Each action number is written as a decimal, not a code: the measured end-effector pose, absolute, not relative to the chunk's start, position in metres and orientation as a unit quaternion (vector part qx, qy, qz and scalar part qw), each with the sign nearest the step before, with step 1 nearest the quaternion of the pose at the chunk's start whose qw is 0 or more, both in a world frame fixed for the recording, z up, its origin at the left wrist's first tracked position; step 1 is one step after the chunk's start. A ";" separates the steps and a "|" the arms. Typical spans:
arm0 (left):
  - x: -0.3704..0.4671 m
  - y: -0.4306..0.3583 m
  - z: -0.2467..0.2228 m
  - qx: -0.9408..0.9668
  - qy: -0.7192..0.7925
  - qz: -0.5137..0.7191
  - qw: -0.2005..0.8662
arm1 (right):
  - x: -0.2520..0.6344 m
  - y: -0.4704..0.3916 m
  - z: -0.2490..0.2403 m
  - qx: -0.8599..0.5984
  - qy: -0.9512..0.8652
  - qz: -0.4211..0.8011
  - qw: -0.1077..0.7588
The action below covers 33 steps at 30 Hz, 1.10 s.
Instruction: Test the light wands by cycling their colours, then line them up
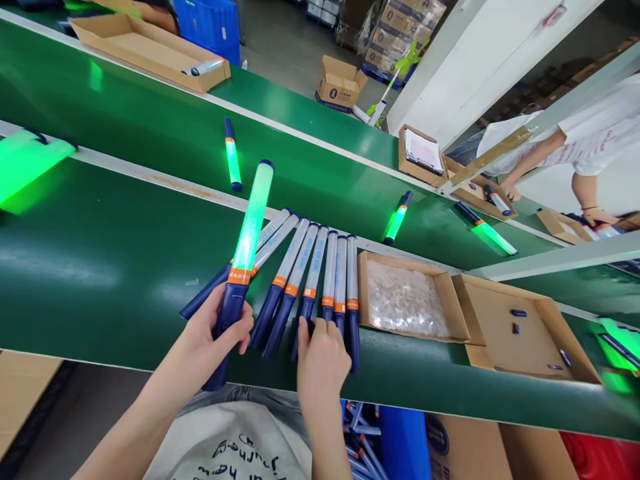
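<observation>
The left hand (213, 337) is clamped round the dark blue grip of a lit wand (245, 257), fingers wrapped just below its orange band, with the glowing green tube pointing up toward 1 o'clock over the green tabletop (100, 267). The right hand (320, 357) rests fingers-down on the blue handles of a row of unlit wands (313, 287), touching them; its fingers seem loosely together, though whether it grips one I cannot tell from this angle.

The wand looks light and stiff: a hard plastic tube on a thicker handle, smooth but easy to hold in one hand. The blue grip is the sound place to take it, since the clear tube is likelier to scuff or crack. The unlit ones lie fanned side by side, touching, handles toward the person.

At 3 o'clock from the right hand sits a shallow tray (363, 293) filled with small whitish pieces, too fine to name. Just beyond it, a second tray (480, 333) holds only a few small dark blue parts, well apart from one another.

Past the rail at 12 o'clock, three more lit wands (233, 163) lie spaced along the far belt (150, 127). A long box (150, 47) at 11 o'clock holds one unlit wand. At 2 o'clock another person's arm (535, 160) reaches over small boxes.
</observation>
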<state>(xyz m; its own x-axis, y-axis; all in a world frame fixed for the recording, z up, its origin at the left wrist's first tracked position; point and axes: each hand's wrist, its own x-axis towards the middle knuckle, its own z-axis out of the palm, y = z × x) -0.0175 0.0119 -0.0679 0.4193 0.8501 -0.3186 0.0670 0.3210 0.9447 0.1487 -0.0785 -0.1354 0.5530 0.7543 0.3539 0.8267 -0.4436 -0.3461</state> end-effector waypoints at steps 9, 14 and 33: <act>0.021 0.009 -0.063 0.494 0.439 0.293 0.691 | 0.167 -0.095 -0.110 -0.849 -0.421 0.042 0.317; 0.047 -0.005 -0.055 0.406 0.416 0.332 0.743 | 0.140 -0.100 -0.069 -0.822 -0.408 -0.056 0.393; 0.052 -0.016 -0.004 0.295 0.313 0.326 0.842 | 0.095 -0.117 -0.028 -0.798 -0.370 -0.091 0.467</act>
<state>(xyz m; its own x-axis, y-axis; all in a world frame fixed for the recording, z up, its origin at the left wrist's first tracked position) 0.0519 -0.0160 -0.0036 0.5912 0.7333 -0.3356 -0.3639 0.6139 0.7005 0.0947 -0.1169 -0.0277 0.7100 0.5049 0.4909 0.6754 -0.2909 -0.6776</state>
